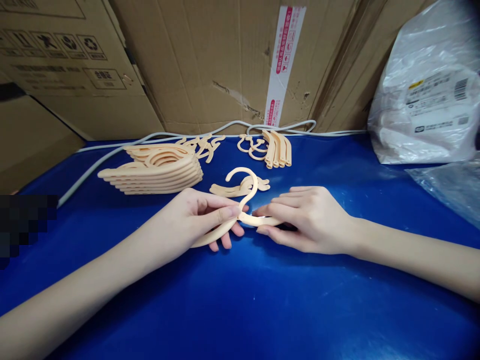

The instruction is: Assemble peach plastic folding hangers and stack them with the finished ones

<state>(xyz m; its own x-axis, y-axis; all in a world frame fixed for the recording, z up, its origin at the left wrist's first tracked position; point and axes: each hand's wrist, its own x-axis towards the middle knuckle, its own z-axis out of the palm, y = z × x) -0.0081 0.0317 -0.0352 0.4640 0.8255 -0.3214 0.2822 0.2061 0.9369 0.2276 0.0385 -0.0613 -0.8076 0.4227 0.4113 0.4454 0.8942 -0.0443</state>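
Between my hands is a cream plastic clothes hanger [255, 219], its hook curling up and away from me. My left hand [204, 215] grips it near the centre joint, thumb on top; one hanger arm runs down beneath that palm. On the other side, my right hand [305, 220] is closed around the opposite arm, hiding its end. Just behind the hook lie loose hanger pieces [228, 190] on the blue table surface [240, 300].
A stack of cream hangers [153, 172] stands at the back left. Loose hooks [204, 146] lie behind it, with more hooks [253, 146] and several hanger arms [277, 149] at the back. A grey cable [150, 136] runs before cardboard boxes [210, 60]. Plastic bags [431, 95] sit right.
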